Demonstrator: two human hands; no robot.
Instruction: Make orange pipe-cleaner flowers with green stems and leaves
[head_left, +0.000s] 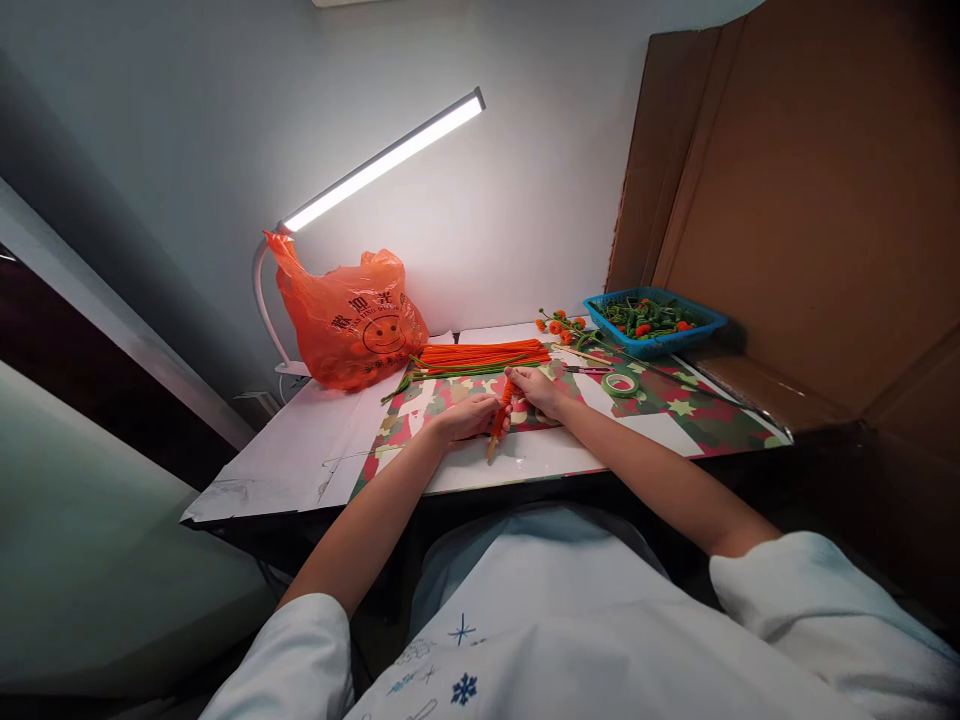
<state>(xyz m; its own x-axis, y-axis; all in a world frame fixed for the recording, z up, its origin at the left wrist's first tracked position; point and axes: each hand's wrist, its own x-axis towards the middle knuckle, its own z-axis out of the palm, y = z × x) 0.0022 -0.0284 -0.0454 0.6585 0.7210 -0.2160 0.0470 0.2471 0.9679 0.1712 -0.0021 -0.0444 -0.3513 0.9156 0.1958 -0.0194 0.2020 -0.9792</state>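
Above the front of the table, both hands are closed around a thin wooden stick [492,449] with an orange pipe cleaner [505,398] wound around it. The stick is tilted, its bare end pointing down toward me. My left hand [474,414] grips the wound part from the left, its fingertips partly hidden behind it. At the upper end, my right hand [535,387] pinches the orange pipe cleaner between thumb and fingers. Just beyond the hands lies a bundle of orange pipe cleaners [484,353], with several green pipe cleaners [472,372] along its near side.
A roll of green tape [621,385] lies right of my hands. Behind it are orange flowers [562,326] and a blue basket [651,346] of green stems and flowers. An orange plastic bag [341,325] and a lit lamp [386,160] stand left. Cardboard [787,200] walls the right.
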